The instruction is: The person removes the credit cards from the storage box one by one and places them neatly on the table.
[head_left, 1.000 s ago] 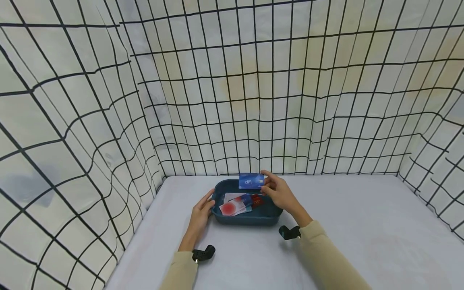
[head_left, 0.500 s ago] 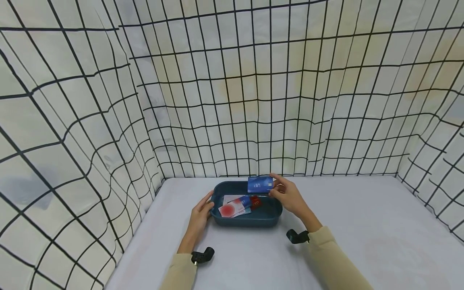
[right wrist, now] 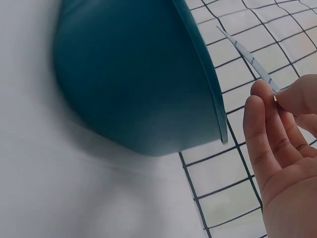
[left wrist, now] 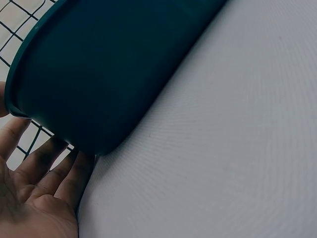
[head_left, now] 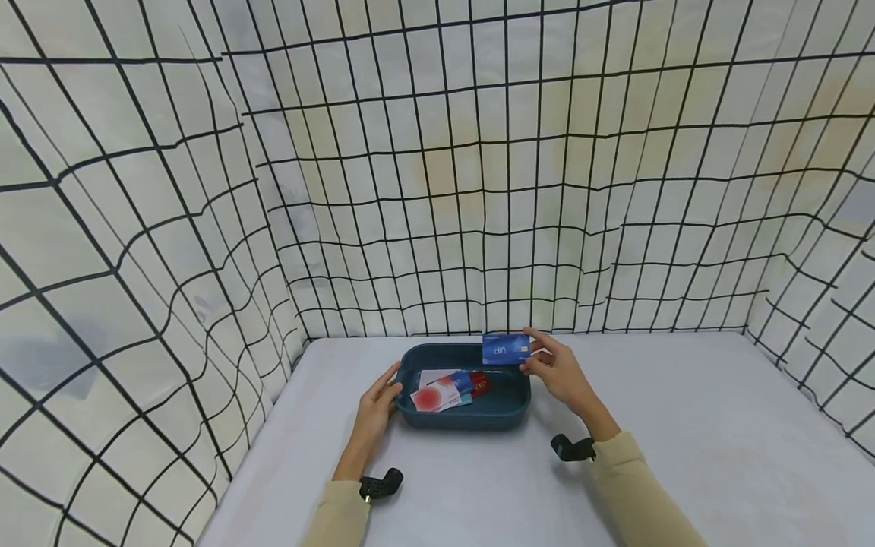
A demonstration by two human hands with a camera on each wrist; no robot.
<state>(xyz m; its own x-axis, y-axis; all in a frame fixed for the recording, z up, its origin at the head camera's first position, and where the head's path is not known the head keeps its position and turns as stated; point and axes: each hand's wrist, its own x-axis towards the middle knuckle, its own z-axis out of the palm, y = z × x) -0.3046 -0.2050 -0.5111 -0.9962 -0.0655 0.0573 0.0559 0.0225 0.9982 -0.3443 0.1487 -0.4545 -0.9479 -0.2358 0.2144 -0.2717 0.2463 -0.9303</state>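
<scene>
In the head view my right hand (head_left: 559, 374) pinches a blue VIP card (head_left: 504, 349) by its right end, above the far right part of a dark teal plastic basin (head_left: 472, 419). The right wrist view catches the card (right wrist: 251, 60) nearly edge-on, between thumb and fingertips. My left hand (head_left: 374, 410) holds the basin's left end. In the left wrist view its fingers (left wrist: 67, 178) lie along the outer wall, tips partly hidden behind it. Inside the basin several cards overlap: a white-and-red one (head_left: 434, 396), a dark red one (head_left: 481, 384), and others partly covered.
The basin stands on a white-covered table (head_left: 683, 425). A black grid net (head_left: 478, 190) hangs before pale sheeting behind the table and along both sides. Each wrist wears a small black camera, the left one (head_left: 380, 484) and the right one (head_left: 573, 448).
My right hand has carried the blue card to the right across the basin, from its middle to its right end. My left hand keeps its place on the basin.
</scene>
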